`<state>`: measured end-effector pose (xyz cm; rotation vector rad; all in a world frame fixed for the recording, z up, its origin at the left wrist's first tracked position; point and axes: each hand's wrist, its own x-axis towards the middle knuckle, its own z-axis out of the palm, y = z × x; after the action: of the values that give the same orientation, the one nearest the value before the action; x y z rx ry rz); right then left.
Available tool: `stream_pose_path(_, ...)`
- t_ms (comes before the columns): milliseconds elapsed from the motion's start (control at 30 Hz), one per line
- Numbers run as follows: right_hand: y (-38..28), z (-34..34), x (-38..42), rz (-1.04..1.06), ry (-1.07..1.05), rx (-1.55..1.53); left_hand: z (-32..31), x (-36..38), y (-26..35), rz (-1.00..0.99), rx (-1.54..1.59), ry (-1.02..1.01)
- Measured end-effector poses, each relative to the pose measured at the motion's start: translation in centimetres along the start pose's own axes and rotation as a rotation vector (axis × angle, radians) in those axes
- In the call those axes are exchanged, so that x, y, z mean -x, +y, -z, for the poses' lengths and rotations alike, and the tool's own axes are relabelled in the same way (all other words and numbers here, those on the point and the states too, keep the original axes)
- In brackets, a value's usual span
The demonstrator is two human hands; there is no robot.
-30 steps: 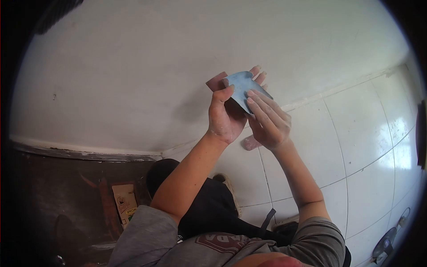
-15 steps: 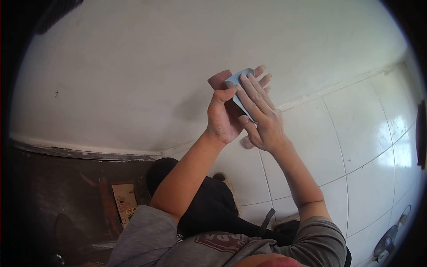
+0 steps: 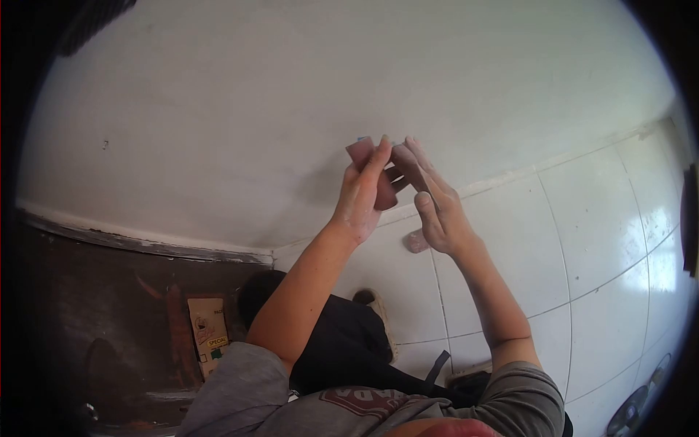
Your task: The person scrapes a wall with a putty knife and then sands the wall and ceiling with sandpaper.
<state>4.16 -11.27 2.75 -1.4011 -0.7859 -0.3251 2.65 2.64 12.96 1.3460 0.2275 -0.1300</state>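
A bent piece of sandpaper [image 3: 386,195], reddish brown on the face turned to me, is held in my left hand [image 3: 354,200]. The thumb lies over it, pointing up, while the other fingers are mostly hidden behind. One end of the sheet sticks out left of the thumb, and a bit of its blue backing shows at the top. My right hand [image 3: 445,211] is just to the right, fingers stretched out and thumb apart, its palm facing the sandpaper. Its fingertips are close to the left hand's fingers. Pale dust coats the right fingers.
A pale wall [image 3: 240,109] rises ahead of the hands. White floor tiles [image 3: 502,240] spread to the right, with a small pinkish object [image 3: 416,242] below the hands. At lower left, a printed cardboard piece [image 3: 207,328] lies on a dark brown surface [image 3: 109,306]. A fan [image 3: 628,411] stands at lower right.
My right hand has come off the sandpaper's blue side, and the palms have parted. The sandpaper has turned in my left hand, so the brown face now shows.
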Motion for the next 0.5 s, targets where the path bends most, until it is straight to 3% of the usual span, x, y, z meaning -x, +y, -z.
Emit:
stream_pose_path(133, 0.8, -0.5, -0.3, -0.036, 0.038, -0.057, 3.0, -0.1, -0.8, -0.083, -0.471, 0.142)
stream_pose_path(233, 2.3, -1.1, -0.1, -0.102, 0.243, 0.074, 3.5, 0.3, -1.0, 0.176, -0.470, 0.125)
stream_pose_path(267, 2.5, -1.0, 0.0, -0.150, 0.287, 0.157, 4.4, 0.1, -1.8, 0.225, -0.620, 0.103)
stream_pose_path(367, 3.2, -0.1, -1.3, 0.129, 0.477, 0.452, 3.1, 0.8, -1.3, 0.232, -1.459, -0.085)
stream_pose_path(500, 2.0, 1.5, -2.9, 0.255, 0.671, 0.815, 4.2, 1.4, -2.9, 0.170, -1.725, -0.331)
